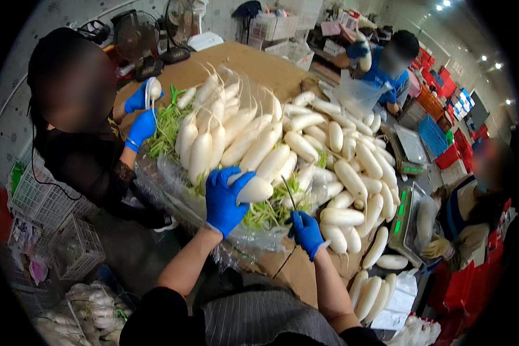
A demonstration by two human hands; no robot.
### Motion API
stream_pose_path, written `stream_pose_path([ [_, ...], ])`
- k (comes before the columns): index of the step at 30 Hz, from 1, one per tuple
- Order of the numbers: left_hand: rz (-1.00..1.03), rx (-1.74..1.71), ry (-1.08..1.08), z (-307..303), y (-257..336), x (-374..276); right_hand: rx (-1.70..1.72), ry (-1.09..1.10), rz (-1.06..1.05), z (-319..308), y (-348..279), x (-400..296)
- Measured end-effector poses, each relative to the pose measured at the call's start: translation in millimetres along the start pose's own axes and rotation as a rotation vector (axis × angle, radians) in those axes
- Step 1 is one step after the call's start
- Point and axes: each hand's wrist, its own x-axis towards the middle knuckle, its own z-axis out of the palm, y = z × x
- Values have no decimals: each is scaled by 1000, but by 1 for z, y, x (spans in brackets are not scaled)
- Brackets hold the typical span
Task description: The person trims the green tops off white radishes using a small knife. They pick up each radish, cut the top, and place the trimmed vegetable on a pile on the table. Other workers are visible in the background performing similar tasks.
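Note:
Both my hands wear blue gloves. My left hand (226, 200) grips a white daikon radish (256, 190), whose rounded end points right. In my right hand (306, 233) is a knife (289, 193), its thin dark blade pointing up and away from me, apart from the held radish. Cut green leaf stalks (271, 211) lie between my hands on clear plastic film (259, 238). Behind my left hand stands a heap of daikon with root tails (201, 151). More daikon, mostly smooth, form a pile (350, 173) beyond and right of my right hand.
A person at the left holds a radish (155, 89) over the table (251, 60). Another at the back holds a daikon (365, 52) and a plastic bag (358, 97). At the right, a gloved hand (437, 249) is beside a digital scale (404, 225). White crates (75, 246) stand lower left.

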Motion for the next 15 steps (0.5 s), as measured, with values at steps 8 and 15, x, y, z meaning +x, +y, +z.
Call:
stream_pose_path([
  [8, 323, 164, -48, 10, 14, -18, 639, -181, -49, 38, -49, -34],
  [15, -680, -1226, 110, 17, 4, -47, 617, -91, -133, 48, -38, -56],
])
